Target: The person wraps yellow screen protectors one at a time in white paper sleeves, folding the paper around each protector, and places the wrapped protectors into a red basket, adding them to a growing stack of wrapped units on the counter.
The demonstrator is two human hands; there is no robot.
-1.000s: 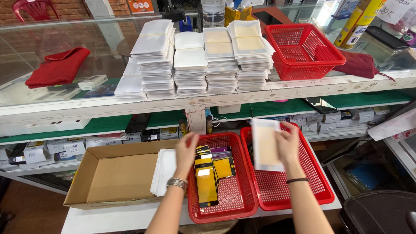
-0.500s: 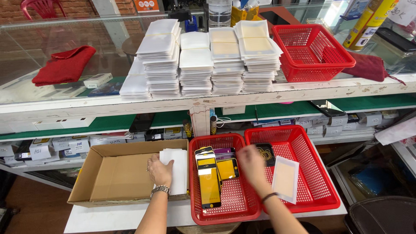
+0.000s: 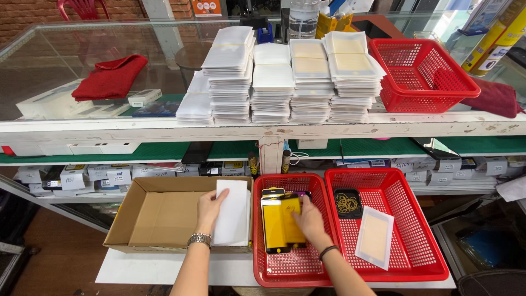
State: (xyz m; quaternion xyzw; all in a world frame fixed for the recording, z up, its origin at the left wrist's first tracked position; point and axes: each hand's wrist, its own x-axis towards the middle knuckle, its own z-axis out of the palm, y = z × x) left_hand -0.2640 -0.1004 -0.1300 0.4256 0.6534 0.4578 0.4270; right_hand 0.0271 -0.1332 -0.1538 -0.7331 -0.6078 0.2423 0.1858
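Left hand (image 3: 209, 208) lies on the white envelopes (image 3: 233, 214) standing against the right inner wall of the cardboard box (image 3: 164, 216). Fingers together and stretched forward, flat on the face of the front envelope; the envelope's top edge rises beyond the fingertips, its lower part sits right of the wrist. Metal watch band (image 3: 200, 239) on that wrist.

Right hand (image 3: 310, 220) is in the left red basket (image 3: 290, 268), over the near right part of a pile of yellow-faced, black-edged screen protectors (image 3: 278, 223). Fingers curled and close together, tips touching the right edge of the top yellow sheet; whether they pinch it or only press on it, cannot tell. Most of the pile lies left of and beyond the fingers. Dark band (image 3: 327, 251) on that wrist.

Right red basket (image 3: 422, 241), just beside the left one, holds a flat white packet with a tan window (image 3: 375, 237), tilted, well apart from the right hand, and at its far side a small black tray of rubber bands (image 3: 347, 203).

On the far glass counter: four tall stacks of white packets (image 3: 290, 82), an empty red basket (image 3: 424, 74) to their right, a folded red cloth (image 3: 112, 77) to the left. Small labelled boxes (image 3: 76, 178) fill the shelf beneath.
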